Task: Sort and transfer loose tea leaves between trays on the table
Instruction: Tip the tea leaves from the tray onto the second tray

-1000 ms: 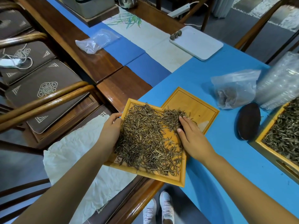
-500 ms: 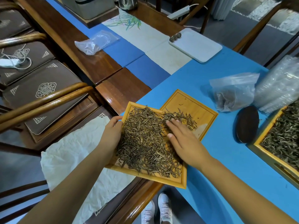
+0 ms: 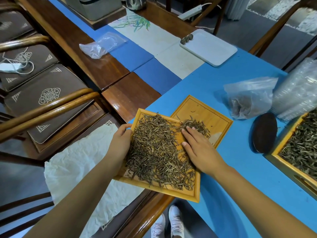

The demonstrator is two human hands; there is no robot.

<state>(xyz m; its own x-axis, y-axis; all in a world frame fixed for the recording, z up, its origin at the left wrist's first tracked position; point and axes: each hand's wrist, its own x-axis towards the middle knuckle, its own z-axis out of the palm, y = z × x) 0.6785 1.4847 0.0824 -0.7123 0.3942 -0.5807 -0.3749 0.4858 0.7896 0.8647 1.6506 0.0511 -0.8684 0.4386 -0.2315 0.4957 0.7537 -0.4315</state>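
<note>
1. I count three wooden trays on the blue counter (image 3: 240, 169): a near tray (image 3: 195, 194), a second tray (image 3: 216, 115) lying partly under its far corner, and a third tray (image 3: 281, 162) at the right edge, only partly in view.
2. The loose tea leaves (image 3: 154, 152) cover most of the near tray. A small heap of leaves (image 3: 197, 125) lies on the second tray, just over the edge of the near one. The third tray is also full of leaves.
3. The left hand (image 3: 120, 143) grips the left rim of the near tray, with the fingers curled over the edge.
4. The right hand (image 3: 199, 148) lies flat on the leaves, the fingers straight and close together, the fingertips touching the small heap.
5. There are two plastic bags: one bag with leaves (image 3: 247, 98) beyond the second tray, and one clear bag (image 3: 101, 44) far away on the wood.
6. One dark oval dish (image 3: 264, 132) stands between the second and third trays.
7. One white tray (image 3: 211, 48) lies at the far end, with a few small dark balls (image 3: 187, 38) in its corner; I cannot count them surely.
</note>
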